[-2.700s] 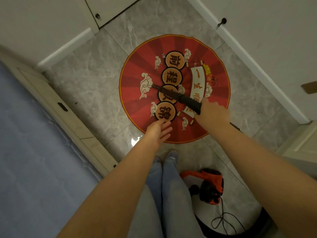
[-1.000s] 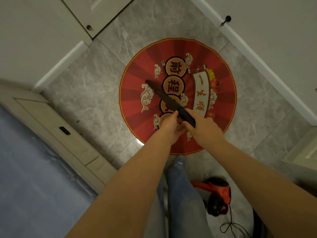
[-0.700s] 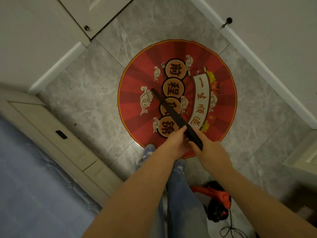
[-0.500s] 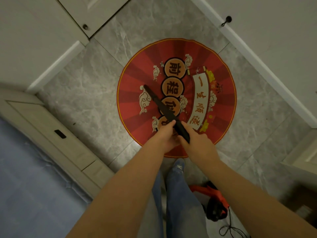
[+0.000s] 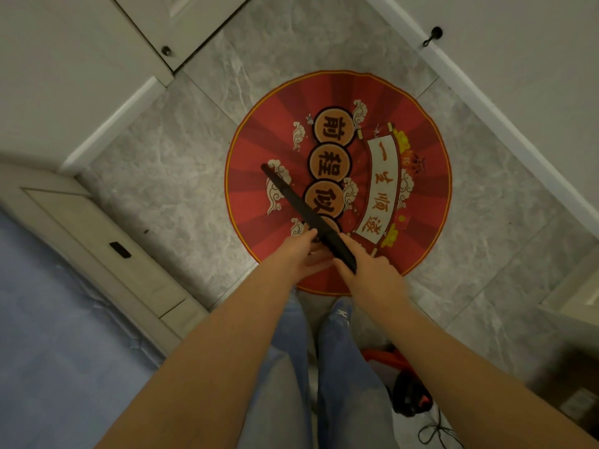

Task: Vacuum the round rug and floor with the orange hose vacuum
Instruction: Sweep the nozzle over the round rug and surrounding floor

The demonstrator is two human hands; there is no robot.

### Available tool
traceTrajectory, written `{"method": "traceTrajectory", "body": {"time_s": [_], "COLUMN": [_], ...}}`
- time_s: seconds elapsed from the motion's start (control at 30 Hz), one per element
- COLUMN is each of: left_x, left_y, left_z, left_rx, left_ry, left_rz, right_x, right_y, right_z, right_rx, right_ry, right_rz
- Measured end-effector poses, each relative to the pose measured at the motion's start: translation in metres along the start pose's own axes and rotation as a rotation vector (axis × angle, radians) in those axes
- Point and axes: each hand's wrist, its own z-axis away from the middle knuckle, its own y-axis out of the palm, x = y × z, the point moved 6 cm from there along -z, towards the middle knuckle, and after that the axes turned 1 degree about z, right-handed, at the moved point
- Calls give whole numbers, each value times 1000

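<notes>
A round red rug (image 5: 259, 150) with printed characters lies on the grey tiled floor (image 5: 162, 176). A long black vacuum nozzle (image 5: 298, 207) slants over the rug, its tip over the rug's left part near a cloud print. My right hand (image 5: 369, 270) grips the nozzle's near end. My left hand (image 5: 299, 254) touches the nozzle from the left, fingers around it. The orange and black vacuum body (image 5: 408, 387) sits on the floor behind my right leg, partly hidden by my right arm.
White walls with baseboards (image 5: 505, 124) close the floor on the right and upper left. A cabinet door with a knob (image 5: 167, 50) stands at the top. A pale bed frame (image 5: 107, 241) and blue bedding (image 5: 42, 351) fill the left. A black cord (image 5: 434, 429) trails by the vacuum.
My left hand rose from hanging free to join the nozzle beside my right hand. The nozzle tip swept back and forth over the rug's left part and now points further left.
</notes>
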Motion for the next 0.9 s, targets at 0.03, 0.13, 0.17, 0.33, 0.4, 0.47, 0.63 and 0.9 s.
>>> {"method": "traceTrajectory", "body": {"time_s": [0.03, 0.13, 0.17, 0.33, 0.4, 0.47, 0.63, 0.9], "left_x": [1, 7, 10, 6, -3, -13, -30, -52], "left_y": [-3, -13, -17, -29, -30, -28, -32, -52], "left_z": [-2, -4, -5, -12, -14, -13, -13, -18], "left_rx": [-11, -47, -58, -111, -88, -51, -47, -31], "left_ry": [3, -1, -4, 23, 65, 100, 114, 180], "left_rz": [-11, -6, -5, 115, 171, 165, 207, 316], "right_x": [-9, -21, -18, 27, 25, 15, 40, 105], "right_y": [1, 2, 1, -5, -7, -13, -23, -7], "right_z": [5, 9, 5, -34, -50, -62, -80, -89], "right_rx": [-22, -11, -9, -4, -11, -35, -71, -15], "right_ry": [10, -2, -21, -147, -115, -77, -154, -228], "right_rz": [-37, -151, -148, -51, -65, -105, -128, 63]}}
